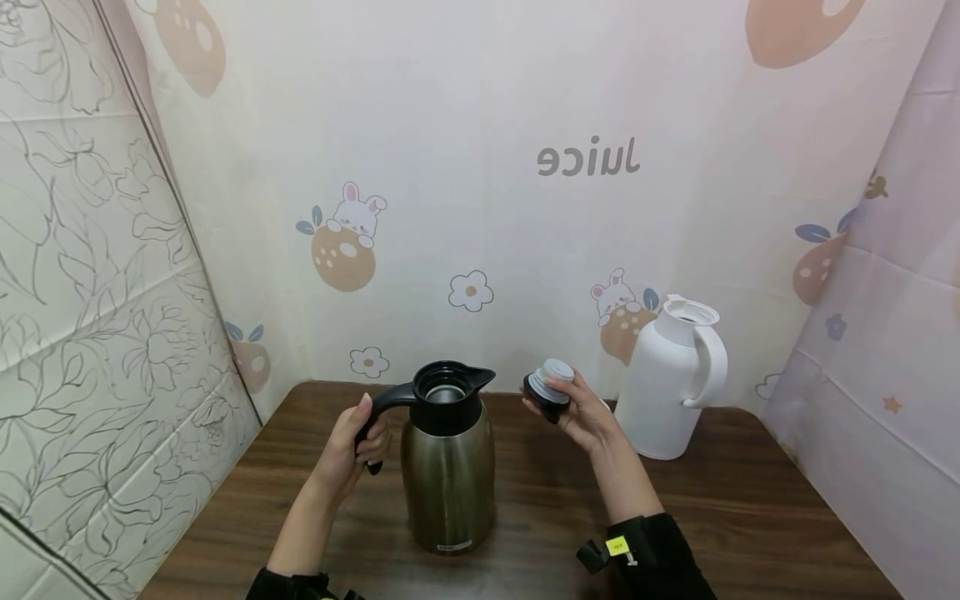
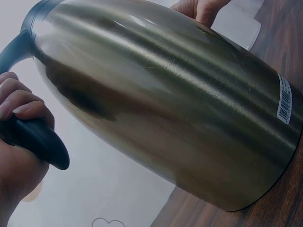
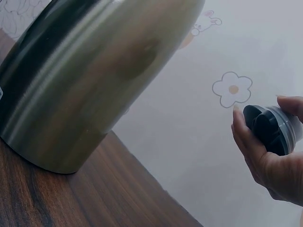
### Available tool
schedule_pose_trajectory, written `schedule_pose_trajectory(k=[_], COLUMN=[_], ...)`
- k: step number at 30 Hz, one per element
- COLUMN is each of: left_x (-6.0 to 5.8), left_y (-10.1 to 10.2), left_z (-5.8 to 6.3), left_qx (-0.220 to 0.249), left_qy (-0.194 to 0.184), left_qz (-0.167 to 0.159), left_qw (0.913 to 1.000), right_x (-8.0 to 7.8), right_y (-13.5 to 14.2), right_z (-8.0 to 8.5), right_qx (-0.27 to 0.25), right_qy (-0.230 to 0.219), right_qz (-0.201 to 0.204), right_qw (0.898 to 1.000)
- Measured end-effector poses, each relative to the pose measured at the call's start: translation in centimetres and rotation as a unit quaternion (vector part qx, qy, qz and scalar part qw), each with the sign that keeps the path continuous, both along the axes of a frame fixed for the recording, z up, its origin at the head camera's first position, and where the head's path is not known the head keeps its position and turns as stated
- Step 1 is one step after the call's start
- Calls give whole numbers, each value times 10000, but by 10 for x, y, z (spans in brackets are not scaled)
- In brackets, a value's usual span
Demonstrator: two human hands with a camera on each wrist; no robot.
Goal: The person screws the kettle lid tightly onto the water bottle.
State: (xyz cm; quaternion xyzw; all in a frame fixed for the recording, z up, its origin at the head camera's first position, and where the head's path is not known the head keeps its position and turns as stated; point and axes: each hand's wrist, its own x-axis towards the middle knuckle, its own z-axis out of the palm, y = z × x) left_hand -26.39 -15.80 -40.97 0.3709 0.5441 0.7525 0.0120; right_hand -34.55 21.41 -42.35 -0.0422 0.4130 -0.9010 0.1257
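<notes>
A bronze metal thermos jug (image 1: 448, 483) with a black collar and spout stands upright on the table, its mouth uncovered. My left hand (image 1: 352, 442) grips its black handle (image 1: 392, 398); in the left wrist view the fingers (image 2: 24, 101) curl round the handle's lower end. To the right of the spout, my right hand (image 1: 588, 408) holds the lid (image 1: 551, 383) above the table, apart from the jug. The lid has a black top and a pale stopper, which points upward. In the right wrist view the lid (image 3: 271, 127) sits between thumb and fingers.
A white jug (image 1: 663, 392) with a white handle stands at the back right, behind my right forearm. The brown wooden table (image 1: 555, 533) ends at a printed cloth wall (image 1: 480, 167). More cloth hangs at the left (image 1: 97, 333) and right sides.
</notes>
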Motion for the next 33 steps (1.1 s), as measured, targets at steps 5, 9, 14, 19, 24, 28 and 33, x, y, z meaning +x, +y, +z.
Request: schedule_pose_trajectory(k=[5,9,14,19,24,28,33], left_x=[1,0,0,0,1,1,0], left_y=[0,1,1,1,1,0,0], left_z=[2,3,3,2,1,1,-1], left_qx=[-8,-21,-20,-37,-54,-78,-43], left_qy=[-39,-82,-46,-35,-75,-76,-66], left_qz=[37,56,52,75,103,107,69], left_qw=[10000,9999,10000,10000,9999,9999,9999], right_x=[-1,-1,0,-2,-3,-3,1], right_y=[-1,0,2,6,7,7,7], right_z=[0,2,2,-2,0,2,2], right_qx=[29,147,-100,-594,-850,-902,-1163], right_qy=[-25,-74,22,181,79,20,56], right_qz=[-50,-95,68,133,105,69,101], right_qw=[10000,9998,9999,9980,9963,9959,9931])
